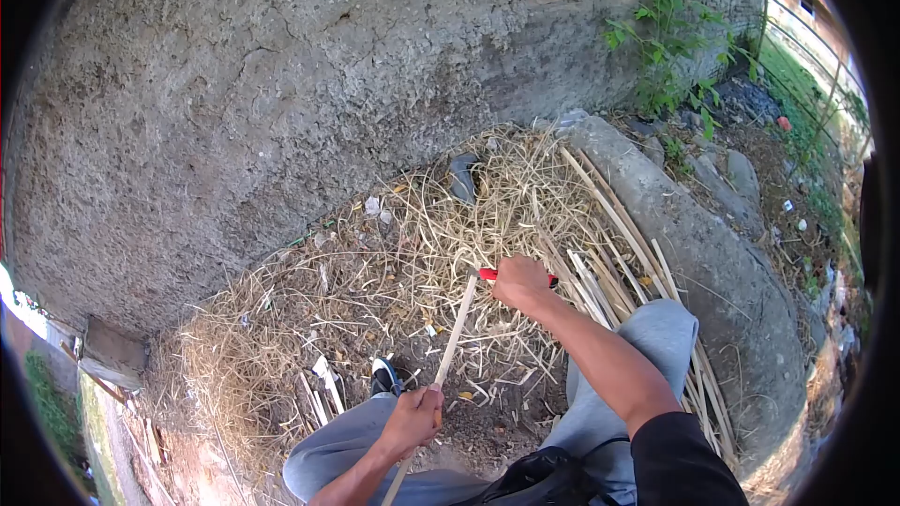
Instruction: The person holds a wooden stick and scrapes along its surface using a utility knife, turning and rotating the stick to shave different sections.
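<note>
My left hand (412,422) is closed round a pale, flat strip that looks like bamboo (457,333). The strip runs from below my left hand up and away toward the wall. In my right hand (523,283) is a red-handled knife (488,275), gripped in a fist. Its short blade end meets or lies very near the far tip of the strip; whether they touch I cannot tell. Part of the handle is hidden by my fingers, and its dark end shows on the right side of the fist.
Curly shavings (506,197) cover the ground between my legs and the rough wall (309,84). Several long strips (614,201) lie on the right beside a large stone (712,272). A dark shoe-like object (462,178) rests near the wall, and a green plant (666,47) grows there.
</note>
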A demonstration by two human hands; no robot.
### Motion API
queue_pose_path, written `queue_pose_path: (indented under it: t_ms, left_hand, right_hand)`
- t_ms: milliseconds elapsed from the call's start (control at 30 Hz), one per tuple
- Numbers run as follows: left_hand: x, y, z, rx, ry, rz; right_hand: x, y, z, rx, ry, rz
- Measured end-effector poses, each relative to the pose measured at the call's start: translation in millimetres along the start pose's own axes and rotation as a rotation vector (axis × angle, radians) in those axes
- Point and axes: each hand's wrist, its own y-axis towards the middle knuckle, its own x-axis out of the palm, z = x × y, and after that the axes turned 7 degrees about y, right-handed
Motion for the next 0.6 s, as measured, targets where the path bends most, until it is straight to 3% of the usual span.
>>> queue_pose_path:
  t_ms: [167, 367, 433, 533, 600]
  left_hand:
    - [6, 2, -13, 0.146, 0.205, 0.035]
    - [10, -4, 1, 0.013, 0.081, -0.016]
    - [7, -14, -1, 0.005, 0.145, -0.07]
    - [-31, -11, -21, 0.094, 0.123, 0.15]
    - [-47, -9, 1, 0.034, -0.02, 0.089]
  right_hand:
    - [5, 3, 11, 0.013, -0.023, 0.012]
    - [19, 14, 20, 0.084, -0.075, -0.009]
    - [24, 29, 72, 0.143, -0.11, 0.055]
    - [23, 28, 92, 0.28, -0.023, 0.11]
    - [-1, 23, 73, 0.258, -0.031, 0.121]
